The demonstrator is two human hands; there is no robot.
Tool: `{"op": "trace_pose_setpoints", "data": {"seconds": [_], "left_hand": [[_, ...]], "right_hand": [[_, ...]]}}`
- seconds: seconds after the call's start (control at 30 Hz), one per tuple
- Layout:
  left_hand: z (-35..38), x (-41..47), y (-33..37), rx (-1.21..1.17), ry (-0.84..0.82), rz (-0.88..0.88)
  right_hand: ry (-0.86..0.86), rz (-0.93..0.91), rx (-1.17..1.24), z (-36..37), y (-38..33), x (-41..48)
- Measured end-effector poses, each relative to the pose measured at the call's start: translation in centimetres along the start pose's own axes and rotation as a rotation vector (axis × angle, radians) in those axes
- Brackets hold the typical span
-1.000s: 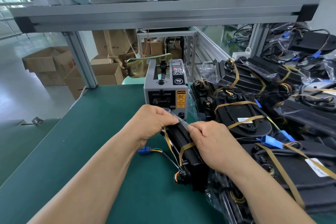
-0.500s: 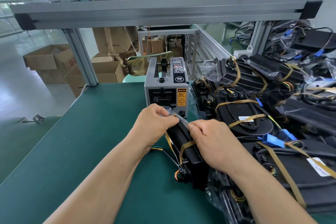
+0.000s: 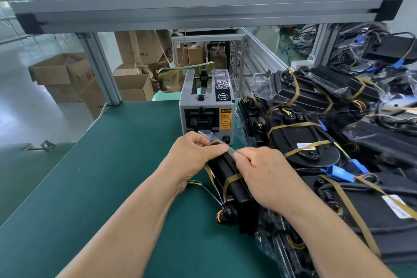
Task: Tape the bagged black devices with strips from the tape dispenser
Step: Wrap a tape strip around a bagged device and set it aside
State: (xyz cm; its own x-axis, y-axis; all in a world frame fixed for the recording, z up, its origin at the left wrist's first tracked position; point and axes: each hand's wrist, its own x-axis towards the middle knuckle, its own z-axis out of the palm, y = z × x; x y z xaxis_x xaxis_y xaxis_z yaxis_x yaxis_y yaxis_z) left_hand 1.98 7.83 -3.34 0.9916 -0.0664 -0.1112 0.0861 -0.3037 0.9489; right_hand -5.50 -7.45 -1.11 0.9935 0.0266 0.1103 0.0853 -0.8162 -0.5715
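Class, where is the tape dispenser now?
Head view: the tape dispenser stands on the green mat, just beyond the left hand, left of the piled bagged devices.

A factory packing line: aluminium-frame bench (image 3: pixel 203 10), tape dispenser (image 3: pixel 206 110), stacked cartons (image 3: pixel 67 74).

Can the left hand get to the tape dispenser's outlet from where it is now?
Probably yes: the tape dispenser sits just beyond the left hand with nothing between, but that hand grips the bagged device and must let go first.
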Motion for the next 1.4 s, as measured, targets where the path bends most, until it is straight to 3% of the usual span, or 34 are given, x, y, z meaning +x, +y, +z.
{"op": "trace_pose_setpoints", "data": {"seconds": [0.23, 0.63, 0.8, 1.0, 1.13, 1.27, 1.4], "left_hand": [[-1.2, 0.4, -0.1, -0.092, -0.119, -0.033], [-1.1, -0.6, -0.8, -0.127, 0.037, 0.040], [-4.9, -1.7, -3.3, -0.028, 0.212, 0.042], [-7.7, -4.9, -6.2, -0.427, -0.213, -0.132], [-9.9, -6.2, -6.4, -0.582, -0.298, -0.096], [-12.5, -5.6, -5.9, -0.619, -0.158, -0.066], [-16.1, -2.2, -5.3, -0.607, 0.126, -0.098]], "right_hand": [[-0.016, 0.038, 0.143, -0.1, 0.2, -0.3], [-0.063, 0.089, 0.169, -0.4, 0.1, -0.2], [-0.109, 0.161, 0.419, -1.0, 0.1, -0.4], [-0.288, 0.236, 0.799, -0.7, -0.9, 0.1], [-0.458, 0.261, 0.919, -0.2, -2.6, 0.3], [-0.464, 0.334, 1.073, 1.7, -4.1, 1.9], [-0.232, 0.500, 1.385, 5.9, -5.1, 4.1]]}}
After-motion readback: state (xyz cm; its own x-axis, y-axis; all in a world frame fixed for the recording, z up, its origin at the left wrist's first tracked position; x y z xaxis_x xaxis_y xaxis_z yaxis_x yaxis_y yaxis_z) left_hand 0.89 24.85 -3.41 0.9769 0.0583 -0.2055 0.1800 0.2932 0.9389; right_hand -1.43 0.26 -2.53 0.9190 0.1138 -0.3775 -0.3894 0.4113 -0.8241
